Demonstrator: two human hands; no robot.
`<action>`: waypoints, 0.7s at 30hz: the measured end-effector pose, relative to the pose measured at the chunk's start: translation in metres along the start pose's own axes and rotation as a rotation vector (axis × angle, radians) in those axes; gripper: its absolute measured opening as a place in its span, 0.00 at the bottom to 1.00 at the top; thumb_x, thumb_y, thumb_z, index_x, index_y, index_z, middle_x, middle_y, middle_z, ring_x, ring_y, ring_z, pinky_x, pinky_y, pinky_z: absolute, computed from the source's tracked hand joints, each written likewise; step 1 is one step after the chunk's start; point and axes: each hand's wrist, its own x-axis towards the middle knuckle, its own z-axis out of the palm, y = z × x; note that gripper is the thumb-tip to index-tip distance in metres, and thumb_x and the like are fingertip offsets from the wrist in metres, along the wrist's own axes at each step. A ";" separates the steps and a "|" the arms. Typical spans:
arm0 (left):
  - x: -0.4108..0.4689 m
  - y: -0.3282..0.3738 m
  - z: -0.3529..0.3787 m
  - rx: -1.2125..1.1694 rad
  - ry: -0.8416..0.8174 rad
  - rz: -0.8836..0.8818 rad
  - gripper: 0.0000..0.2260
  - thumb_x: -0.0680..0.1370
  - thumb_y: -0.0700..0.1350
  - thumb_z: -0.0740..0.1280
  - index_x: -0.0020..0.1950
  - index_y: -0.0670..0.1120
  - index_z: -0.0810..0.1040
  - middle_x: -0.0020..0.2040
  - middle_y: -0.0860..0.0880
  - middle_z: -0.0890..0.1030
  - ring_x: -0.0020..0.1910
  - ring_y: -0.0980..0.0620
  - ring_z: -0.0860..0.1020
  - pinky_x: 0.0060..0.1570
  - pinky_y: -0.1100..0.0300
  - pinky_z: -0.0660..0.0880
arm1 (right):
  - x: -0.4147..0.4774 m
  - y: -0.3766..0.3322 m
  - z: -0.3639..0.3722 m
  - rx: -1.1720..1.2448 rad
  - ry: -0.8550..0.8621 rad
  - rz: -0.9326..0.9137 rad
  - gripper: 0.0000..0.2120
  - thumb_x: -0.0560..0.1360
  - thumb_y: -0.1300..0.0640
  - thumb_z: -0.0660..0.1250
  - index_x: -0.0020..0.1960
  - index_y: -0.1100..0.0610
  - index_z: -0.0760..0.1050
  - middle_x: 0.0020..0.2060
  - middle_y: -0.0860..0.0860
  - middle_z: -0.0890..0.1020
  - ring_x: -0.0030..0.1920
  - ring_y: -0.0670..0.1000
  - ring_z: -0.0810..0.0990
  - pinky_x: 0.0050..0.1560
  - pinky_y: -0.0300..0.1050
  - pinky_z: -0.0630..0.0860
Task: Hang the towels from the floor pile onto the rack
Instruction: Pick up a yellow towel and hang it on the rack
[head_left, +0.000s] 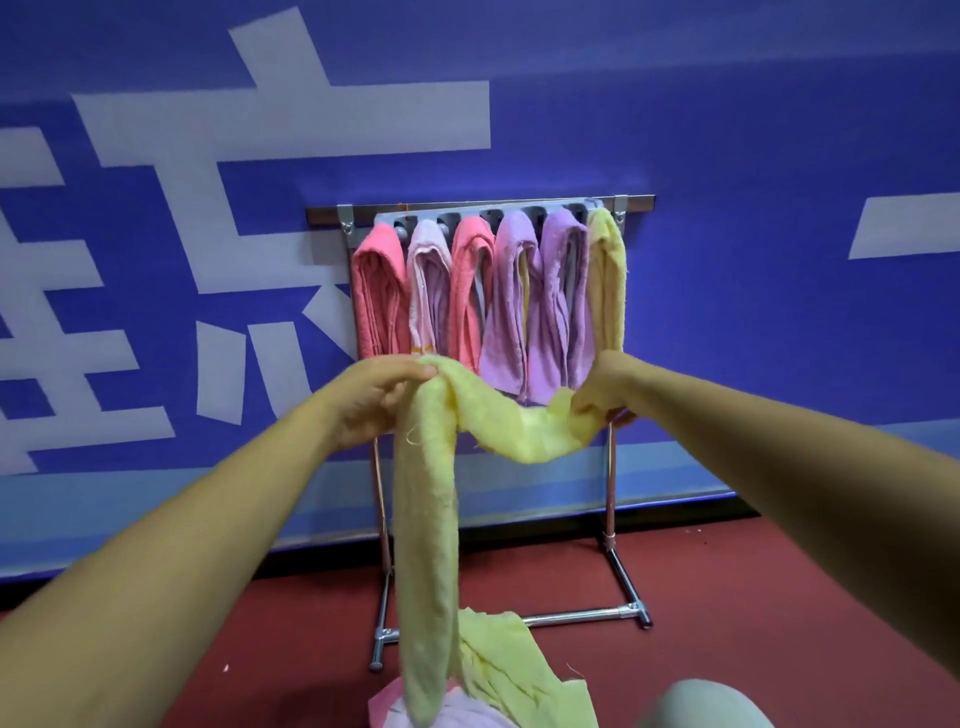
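I hold a yellow towel (431, 519) stretched between both hands in front of the rack (488, 208). My left hand (374, 400) pinches one part, from which a long end hangs down to the floor pile (498, 670). My right hand (602, 389) grips the other end, bunched. The towel sags between the hands. On the rack hang several towels: pink (379, 296), pale pink (428, 286), coral (467, 286), two purple ones (535, 306) and a yellow one (608, 275) at the right end.
The rack stands on chrome legs (610, 519) on a red floor (779, 597), against a blue wall with large white characters. The floor pile holds yellow, pink and lilac towels. A grey knee (706, 706) shows at the bottom right.
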 end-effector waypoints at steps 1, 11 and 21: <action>0.002 0.008 0.003 0.030 -0.036 -0.020 0.22 0.72 0.46 0.71 0.64 0.39 0.78 0.57 0.38 0.77 0.54 0.41 0.77 0.61 0.44 0.73 | 0.000 -0.002 0.003 0.064 -0.013 -0.124 0.05 0.73 0.61 0.72 0.48 0.59 0.79 0.44 0.54 0.83 0.36 0.52 0.80 0.40 0.46 0.79; 0.009 0.026 0.020 0.192 -0.153 -0.029 0.14 0.76 0.42 0.69 0.58 0.36 0.81 0.54 0.40 0.81 0.52 0.44 0.78 0.56 0.51 0.74 | -0.035 -0.055 0.006 0.500 -0.390 -0.649 0.15 0.80 0.57 0.68 0.52 0.71 0.79 0.43 0.62 0.78 0.43 0.58 0.75 0.47 0.50 0.72; 0.002 0.002 -0.002 0.263 -0.260 -0.064 0.28 0.64 0.57 0.80 0.52 0.38 0.81 0.47 0.43 0.81 0.47 0.49 0.79 0.51 0.57 0.74 | -0.025 -0.028 -0.019 0.635 -0.308 -0.552 0.10 0.81 0.64 0.61 0.43 0.62 0.75 0.34 0.51 0.77 0.35 0.47 0.77 0.39 0.38 0.74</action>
